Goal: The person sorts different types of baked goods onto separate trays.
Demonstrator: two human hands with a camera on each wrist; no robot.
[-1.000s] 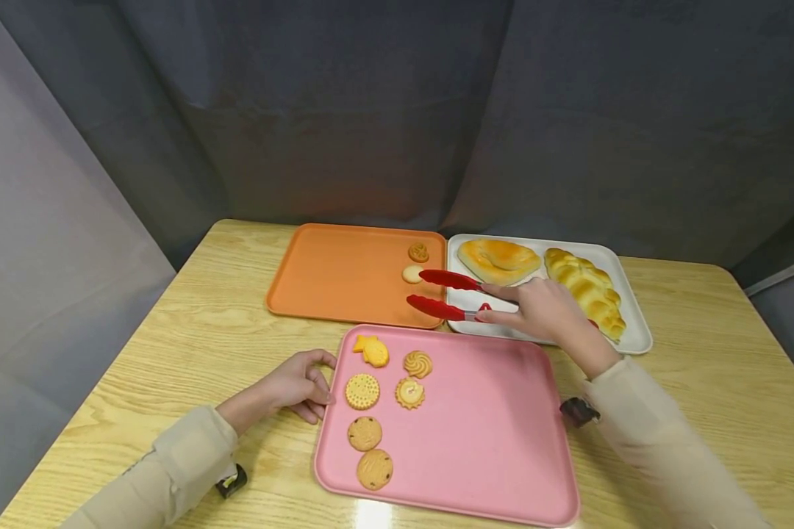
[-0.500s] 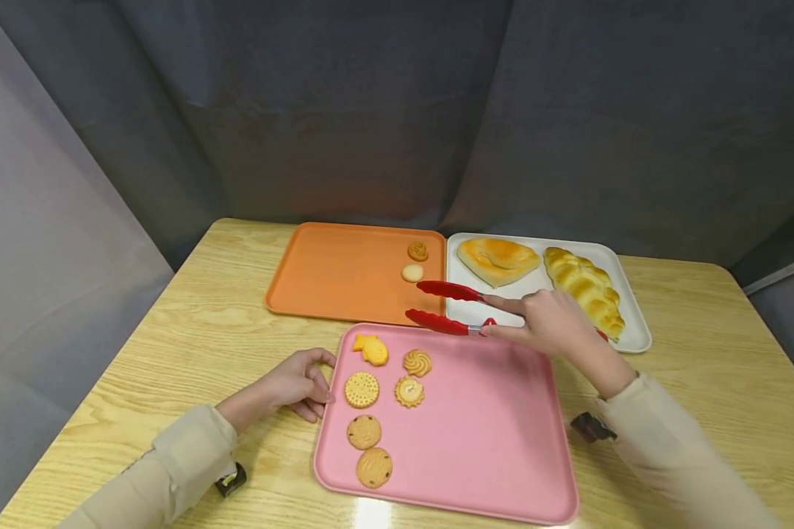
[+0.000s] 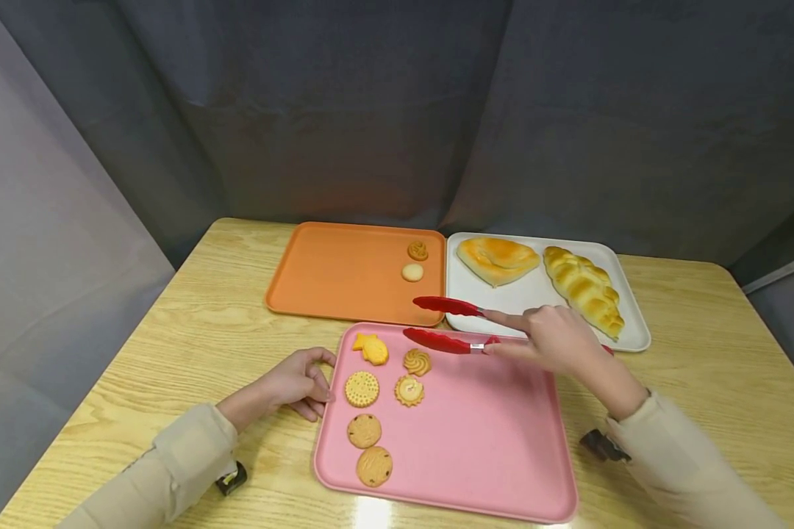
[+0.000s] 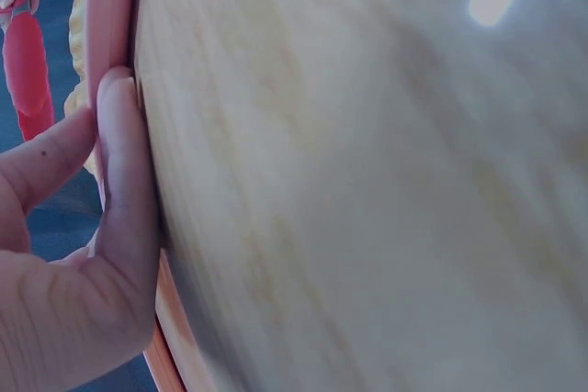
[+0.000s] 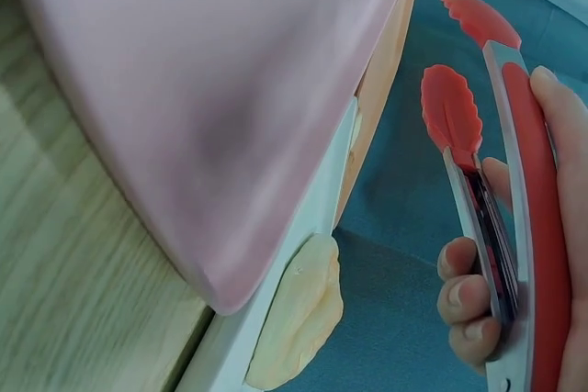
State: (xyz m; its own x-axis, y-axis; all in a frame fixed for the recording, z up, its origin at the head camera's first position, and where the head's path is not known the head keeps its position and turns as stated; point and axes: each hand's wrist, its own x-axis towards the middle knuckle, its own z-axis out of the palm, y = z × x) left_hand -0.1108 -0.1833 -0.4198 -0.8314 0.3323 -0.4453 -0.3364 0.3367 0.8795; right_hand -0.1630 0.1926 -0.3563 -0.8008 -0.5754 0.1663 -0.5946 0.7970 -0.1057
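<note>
My right hand [image 3: 559,338] grips red-tipped tongs [image 3: 440,342], held above the far edge of the pink tray [image 3: 483,448]. The tongs' two scalloped tips stand apart with nothing between them, plain in the right wrist view too. My left hand [image 3: 298,383] holds the left rim of the pink tray, its thumb [image 4: 124,162] along the outer wall. On that tray's left side lie a fish-shaped cookie [image 3: 372,350], a dotted round cookie [image 3: 362,389], two chip cookies [image 3: 374,466], a swirl cookie [image 3: 417,362] and a scalloped cookie [image 3: 409,391].
Behind, an orange tray [image 3: 344,272] bears a pale round cookie [image 3: 412,272] and a brown pretzel-like cookie [image 3: 418,250]. Beside it a white tray [image 3: 459,294] carries a triangular bread [image 3: 496,258] and a braided bread [image 3: 585,286]. A dark curtain [image 3: 344,110] hangs behind the wooden table [image 3: 225,294].
My right hand has drawn the parted tongs back from beside the pale cookie on the orange tray, toward the pink tray. My left hand and the cookies have stayed put.
</note>
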